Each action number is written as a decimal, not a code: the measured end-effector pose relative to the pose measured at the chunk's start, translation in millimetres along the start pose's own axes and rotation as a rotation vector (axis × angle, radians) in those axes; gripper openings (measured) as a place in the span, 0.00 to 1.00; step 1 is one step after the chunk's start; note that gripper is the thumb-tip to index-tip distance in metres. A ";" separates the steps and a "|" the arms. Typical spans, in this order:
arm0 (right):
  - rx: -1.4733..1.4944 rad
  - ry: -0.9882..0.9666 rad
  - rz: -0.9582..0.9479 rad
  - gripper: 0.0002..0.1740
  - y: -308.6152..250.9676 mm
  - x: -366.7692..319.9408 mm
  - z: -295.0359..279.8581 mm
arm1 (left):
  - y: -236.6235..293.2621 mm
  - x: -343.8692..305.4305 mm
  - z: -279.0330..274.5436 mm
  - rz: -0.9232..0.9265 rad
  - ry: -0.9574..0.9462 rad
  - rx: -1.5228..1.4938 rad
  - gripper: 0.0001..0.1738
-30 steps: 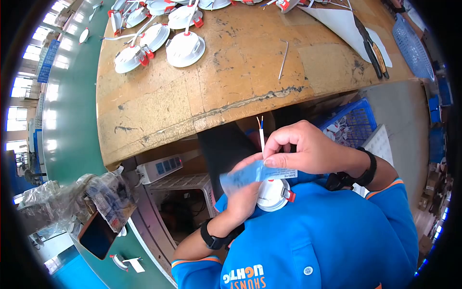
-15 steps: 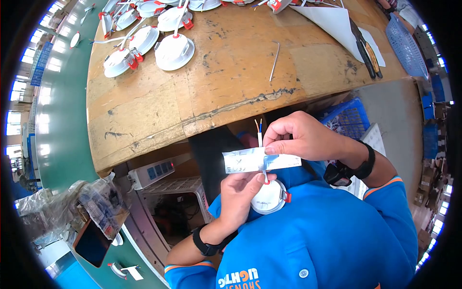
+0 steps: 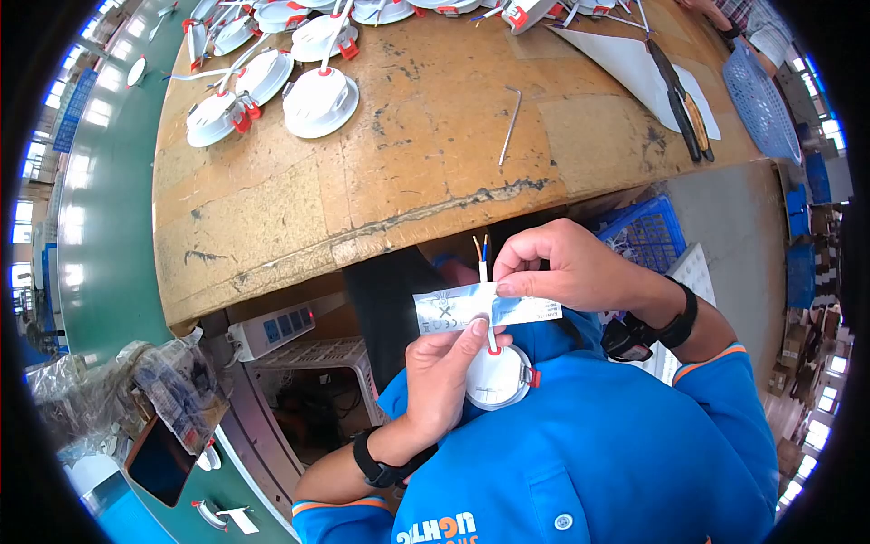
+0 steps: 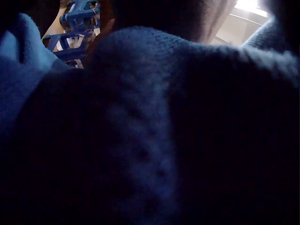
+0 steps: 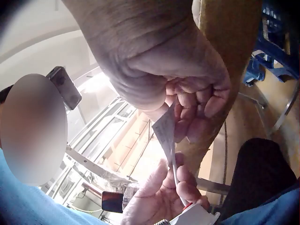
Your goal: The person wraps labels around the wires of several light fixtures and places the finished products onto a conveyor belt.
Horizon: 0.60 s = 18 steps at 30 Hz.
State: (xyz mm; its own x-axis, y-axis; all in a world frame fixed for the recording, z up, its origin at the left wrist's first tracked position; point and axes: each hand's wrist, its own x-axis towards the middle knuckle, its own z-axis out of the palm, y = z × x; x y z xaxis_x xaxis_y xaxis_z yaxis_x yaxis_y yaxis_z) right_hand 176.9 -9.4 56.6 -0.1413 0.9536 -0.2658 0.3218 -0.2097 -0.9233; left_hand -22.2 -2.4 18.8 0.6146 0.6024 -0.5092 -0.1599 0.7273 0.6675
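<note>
We saw the left hand (image 3: 439, 376) with its thumb and fingers clamped on the shiny silver rectangular printed label (image 3: 453, 306), where it crossed the slim white round cable (image 3: 484, 271). The right hand (image 3: 560, 265), between one and two o'clock from the left, pinched the same label between thumb and forefinger. At the label's six o'clock we saw the round white lamp with a red clip (image 3: 494, 381), near the blue cloth shirt (image 3: 634, 444).

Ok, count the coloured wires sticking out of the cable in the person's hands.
2: an orange-brown wire at left in the head view and a blue wire beside it, both leaving the upper end of the white cable.
</note>
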 end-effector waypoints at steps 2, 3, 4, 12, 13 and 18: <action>-0.004 -0.016 0.019 0.10 -0.9 -0.1 -1.1 | 0.4 0.4 0.3 -0.001 0.005 -0.009 0.14; -0.006 -0.024 0.030 0.10 -1.1 -0.4 -1.6 | 0.1 0.6 0.1 -0.005 0.007 -0.011 0.14; -0.003 -0.023 0.025 0.10 -0.8 -0.5 -1.7 | -0.3 0.9 0.0 -0.009 0.008 -0.013 0.14; 0.003 -0.028 0.021 0.09 2.3 -0.5 -1.8 | -2.3 2.4 -1.0 -0.013 0.001 -0.007 0.13; 0.001 -0.028 0.020 0.09 2.6 -0.5 -1.8 | -2.5 2.4 -1.3 -0.011 -0.003 -0.007 0.13; 0.000 -0.032 0.010 0.09 3.3 -0.3 -1.7 | -1.2 2.3 1.3 -0.011 0.017 -0.027 0.13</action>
State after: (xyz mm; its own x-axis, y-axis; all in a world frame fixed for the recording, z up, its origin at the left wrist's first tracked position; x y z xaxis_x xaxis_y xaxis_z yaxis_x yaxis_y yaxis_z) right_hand 179.6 -10.0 54.1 -0.1675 0.9440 -0.2842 0.3236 -0.2196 -0.9204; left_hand -19.6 -2.3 17.5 0.6036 0.5997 -0.5253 -0.1746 0.7423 0.6469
